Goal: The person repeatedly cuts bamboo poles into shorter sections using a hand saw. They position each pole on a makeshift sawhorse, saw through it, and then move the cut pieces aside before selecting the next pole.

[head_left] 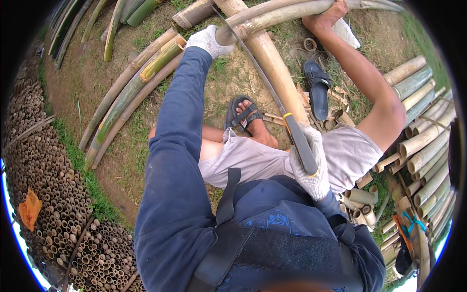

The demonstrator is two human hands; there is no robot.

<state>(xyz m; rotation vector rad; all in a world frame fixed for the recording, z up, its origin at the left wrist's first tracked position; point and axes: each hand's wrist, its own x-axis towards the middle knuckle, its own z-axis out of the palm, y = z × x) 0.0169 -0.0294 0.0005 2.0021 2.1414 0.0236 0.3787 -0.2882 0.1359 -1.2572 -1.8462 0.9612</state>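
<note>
My left hand point(209, 42), in a white knit glove, is closed around the near left end of a bamboo pole point(287, 18). The pole rests crosswise on a thicker, pale bamboo pole point(272, 58). A handsaw point(300, 143) with a grey and yellow handle is in my gloved right hand point(314, 163), fingers wrapped round the grip. Its long thin blade lies across the pole, just right of my left glove. How deep the teeth sit in it I cannot tell. My bare right foot point(331, 14) presses on the pole farther right.
A black sandal point(317, 90) lies on the dirt; my left foot point(250, 117) wears another. Several bamboo lengths point(131, 92) lie at left. Short cut bamboo pieces point(53, 194) are stacked at far left. More poles point(428, 155) are piled at right, near an orange and turquoise item point(412, 224).
</note>
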